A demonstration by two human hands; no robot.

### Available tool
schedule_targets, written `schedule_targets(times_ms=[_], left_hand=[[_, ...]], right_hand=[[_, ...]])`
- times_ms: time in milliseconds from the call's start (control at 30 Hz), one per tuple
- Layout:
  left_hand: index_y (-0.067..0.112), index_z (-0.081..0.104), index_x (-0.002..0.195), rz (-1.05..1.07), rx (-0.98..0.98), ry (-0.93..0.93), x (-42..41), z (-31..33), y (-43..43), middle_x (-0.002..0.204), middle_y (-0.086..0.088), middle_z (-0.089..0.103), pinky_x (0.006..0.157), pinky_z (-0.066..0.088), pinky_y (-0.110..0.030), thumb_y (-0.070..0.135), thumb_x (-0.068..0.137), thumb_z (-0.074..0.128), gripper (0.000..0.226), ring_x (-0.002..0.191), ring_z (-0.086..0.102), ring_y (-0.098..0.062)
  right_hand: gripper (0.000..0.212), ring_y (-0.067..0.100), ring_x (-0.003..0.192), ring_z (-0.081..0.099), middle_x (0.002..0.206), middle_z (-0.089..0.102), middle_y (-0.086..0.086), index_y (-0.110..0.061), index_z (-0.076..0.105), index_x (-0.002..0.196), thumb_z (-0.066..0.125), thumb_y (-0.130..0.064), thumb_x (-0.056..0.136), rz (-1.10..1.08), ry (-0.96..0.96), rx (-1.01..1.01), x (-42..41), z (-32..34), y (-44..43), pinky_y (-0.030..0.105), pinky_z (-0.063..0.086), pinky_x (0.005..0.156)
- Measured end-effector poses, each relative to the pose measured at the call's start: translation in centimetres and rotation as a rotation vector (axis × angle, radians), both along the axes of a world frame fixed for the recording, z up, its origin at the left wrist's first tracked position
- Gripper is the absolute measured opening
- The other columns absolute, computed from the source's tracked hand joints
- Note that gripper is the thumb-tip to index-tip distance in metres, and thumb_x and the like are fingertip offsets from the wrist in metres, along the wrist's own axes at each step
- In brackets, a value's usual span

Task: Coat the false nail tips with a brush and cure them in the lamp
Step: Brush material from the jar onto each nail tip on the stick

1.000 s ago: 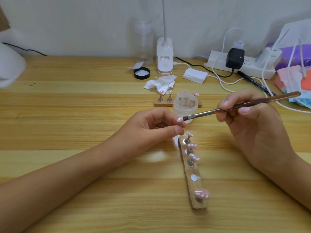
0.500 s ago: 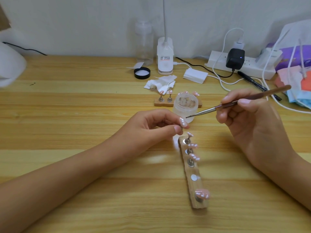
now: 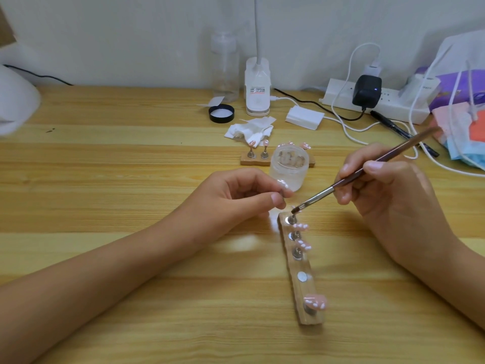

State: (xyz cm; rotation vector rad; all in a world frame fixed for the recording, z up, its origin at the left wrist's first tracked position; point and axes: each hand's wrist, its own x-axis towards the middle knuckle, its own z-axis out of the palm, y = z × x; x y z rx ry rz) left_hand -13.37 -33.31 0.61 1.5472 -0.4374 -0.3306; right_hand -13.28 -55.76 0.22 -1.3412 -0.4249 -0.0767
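- Nearest you, the wooden stand (image 3: 305, 291) carries false nail tips (image 3: 315, 303) on pegs. They look light, thin and slick, so handle them by the pegs.
- Your right hand (image 3: 393, 200) pinches the brush (image 3: 367, 170) pen-style, bristles at the farthest peg.
- Your left hand (image 3: 236, 198) curls, apparently pinching a single tip (image 3: 283, 183).
- The gel jar (image 3: 289, 166) sits just beyond.

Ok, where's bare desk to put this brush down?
Bare wood lies left of the black lid and tissue, and nearer, between the left arm and the wooden nail strip. Crowded: back right, around the power strip.
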Motion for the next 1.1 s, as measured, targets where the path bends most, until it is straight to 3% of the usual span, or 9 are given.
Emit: schedule_targets(times_ms=[133, 433, 667, 800, 967, 1100], left_hand=[[0.012, 0.068, 0.085, 0.012, -0.028, 0.045, 0.03, -0.20, 0.01, 0.090, 0.006, 0.075, 0.068, 0.049, -0.011, 0.018, 0.073, 0.069, 0.013, 0.084, 0.068, -0.001], [0.030, 0.072, 0.070, 0.014, -0.039, 0.052, -0.03, -0.13, -0.11, 0.087, 0.003, 0.074, 0.071, 0.049, -0.013, 0.023, 0.068, 0.072, 0.008, 0.080, 0.065, -0.003], [0.021, 0.067, 0.083, 0.006, -0.029, -0.001, 0.06, -0.18, -0.03, 0.083, 0.009, 0.069, 0.069, 0.046, -0.013, 0.017, 0.078, 0.073, 0.009, 0.076, 0.060, -0.001], [0.030, 0.071, 0.081, 0.019, -0.042, 0.001, 0.17, -0.23, 0.06, 0.080, 0.012, 0.067, 0.071, 0.046, -0.012, 0.014, 0.078, 0.070, 0.015, 0.077, 0.059, -0.002], [0.024, 0.075, 0.090, 0.011, -0.016, 0.013, 0.18, -0.27, 0.28, 0.081, 0.011, 0.070, 0.070, 0.047, -0.010, 0.022, 0.079, 0.073, 0.012, 0.074, 0.061, 0.001], [0.029, 0.074, 0.085, 0.021, 0.020, -0.024, 0.21, -0.38, 0.20, 0.081, 0.011, 0.068, 0.070, 0.048, -0.012, 0.019, 0.081, 0.070, 0.011, 0.075, 0.060, -0.001]], right_hand=[[0.042, 0.015, 0.066, 0.059, 0.067, 0.063, 0.001, -0.020, 0.072, 0.078, 0.032, -0.007, 0.084, 0.010, -0.011, 0.034, -0.21, 0.18, -0.25, 0.021, 0.049, 0.067], [0.039, 0.018, 0.073, 0.058, 0.075, 0.062, 0.003, -0.019, 0.072, 0.079, 0.034, -0.006, 0.079, 0.006, -0.013, 0.041, -0.30, 0.21, -0.18, 0.024, 0.049, 0.072], [0.038, 0.017, 0.072, 0.059, 0.073, 0.064, 0.001, -0.021, 0.072, 0.077, 0.037, -0.007, 0.080, -0.080, -0.027, 0.002, -0.16, -0.02, -0.06, 0.025, 0.049, 0.070], [0.039, 0.014, 0.068, 0.058, 0.067, 0.063, -0.001, -0.022, 0.071, 0.077, 0.036, -0.009, 0.087, -0.140, 0.017, 0.040, 0.08, -0.03, -0.22, 0.022, 0.049, 0.067], [0.038, 0.013, 0.062, 0.058, 0.061, 0.062, 0.000, -0.022, 0.070, 0.076, 0.038, -0.018, 0.094, -0.171, 0.049, 0.070, 0.33, 0.10, -0.09, 0.020, 0.049, 0.063], [0.037, 0.013, 0.063, 0.061, 0.062, 0.064, -0.001, -0.024, 0.069, 0.078, 0.036, -0.018, 0.095, -0.165, 0.014, 0.049, 0.14, 0.10, -0.03, 0.020, 0.050, 0.064]])
